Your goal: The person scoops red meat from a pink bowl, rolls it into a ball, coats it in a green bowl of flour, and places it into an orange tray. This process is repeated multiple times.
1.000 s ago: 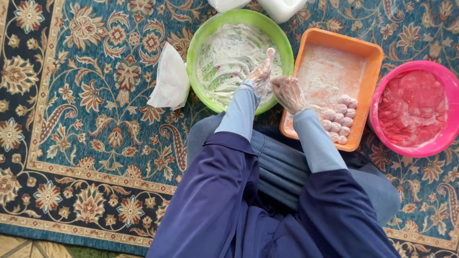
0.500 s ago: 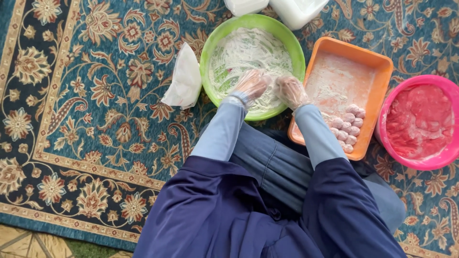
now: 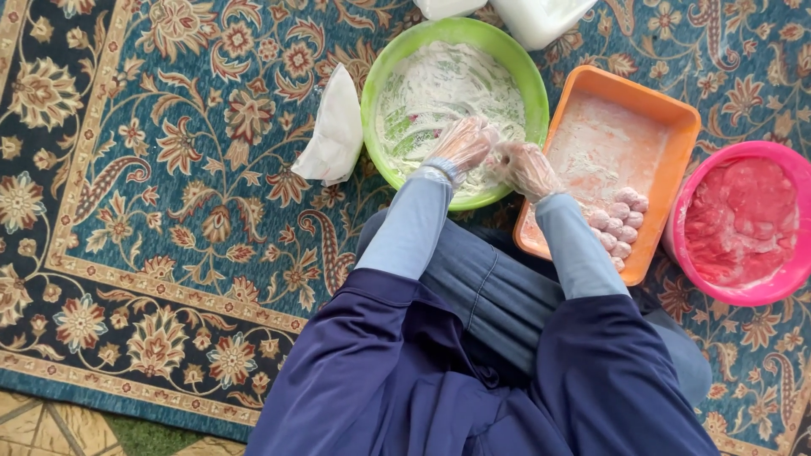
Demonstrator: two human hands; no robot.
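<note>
Gloved left hand (image 3: 460, 143) and right hand (image 3: 524, 167) close together over green bowl (image 3: 384, 67) of white coating, fingers curled around something too hidden to identify. Best kept low over bowl, rolling gently; finished pink balls (image 3: 621, 221) lined up in orange tray (image 3: 667, 110) alongside.

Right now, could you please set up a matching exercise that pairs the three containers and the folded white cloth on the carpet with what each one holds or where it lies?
Column one:
1. green bowl
2. orange tray
3. pink bowl
4. white cloth

Column two:
A. holds a pinkish-red paste
B. lies on the carpet to the left of the bowls
C. white floury coating inside, with the left hand and right hand over its near edge
D. a cluster of small pale pink balls at its near end

Pairs: 1-C, 2-D, 3-A, 4-B
</note>
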